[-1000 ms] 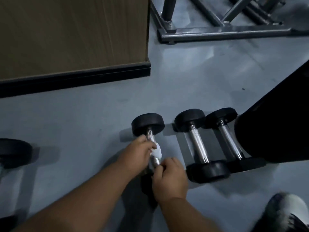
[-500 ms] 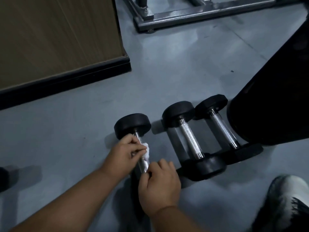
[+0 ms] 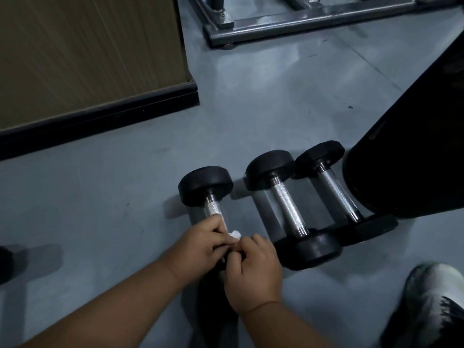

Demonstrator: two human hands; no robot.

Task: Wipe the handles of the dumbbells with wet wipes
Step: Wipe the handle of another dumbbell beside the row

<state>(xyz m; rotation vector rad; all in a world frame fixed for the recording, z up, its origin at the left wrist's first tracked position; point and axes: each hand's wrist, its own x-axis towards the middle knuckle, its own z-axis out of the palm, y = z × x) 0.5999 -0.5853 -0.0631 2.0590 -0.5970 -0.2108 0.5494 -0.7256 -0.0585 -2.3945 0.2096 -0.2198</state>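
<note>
Three black dumbbells with knurled steel handles lie side by side on the grey floor. The left dumbbell (image 3: 205, 185) shows its far head and the upper handle; its near end is hidden under my hands. My left hand (image 3: 200, 249) pinches a white wet wipe (image 3: 234, 234) against the lower part of that handle. My right hand (image 3: 253, 270) is closed over the near end of the same dumbbell, touching the left hand. The middle dumbbell (image 3: 288, 204) and the right dumbbell (image 3: 336, 194) lie untouched.
A wooden cabinet with a black plinth (image 3: 100, 114) stands at the back left. A grey steel rack base (image 3: 301, 23) crosses the top. A large black object (image 3: 414, 159) touches the right dumbbell. A shoe (image 3: 431, 305) is at lower right, a dark weight (image 3: 5, 264) at the left edge.
My left hand with the wipe has slid down the handle toward the near end, baring more of the knurled steel. The right hand stays on the near end. The camera view shifted.
</note>
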